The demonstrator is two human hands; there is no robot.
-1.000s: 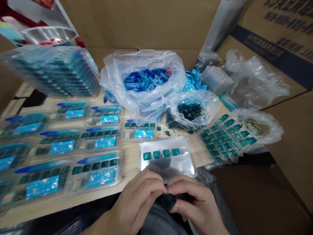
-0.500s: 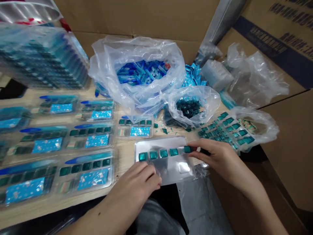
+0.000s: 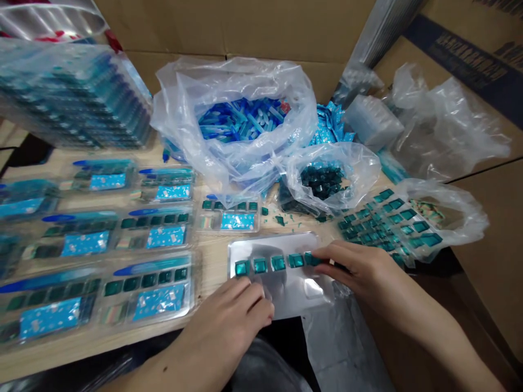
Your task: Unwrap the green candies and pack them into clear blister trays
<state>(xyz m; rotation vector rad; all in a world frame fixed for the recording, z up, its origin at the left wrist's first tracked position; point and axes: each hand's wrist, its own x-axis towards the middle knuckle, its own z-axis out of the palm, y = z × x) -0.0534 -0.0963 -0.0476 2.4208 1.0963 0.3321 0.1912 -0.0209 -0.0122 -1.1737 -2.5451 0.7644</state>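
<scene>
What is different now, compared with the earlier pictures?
The hands moved apart. The right hand went forward to the metal tray and touches a fifth teal square at the row's end. The left hand moved left to the tray's near edge. The other four squares stayed.

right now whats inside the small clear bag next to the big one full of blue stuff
Dark teal square pieces lie heaped in the small clear plastic bag. Folds of film cover the edges of the heap, and the top layer hides whatever lies beneath, so the full amount cannot be seen.
</scene>
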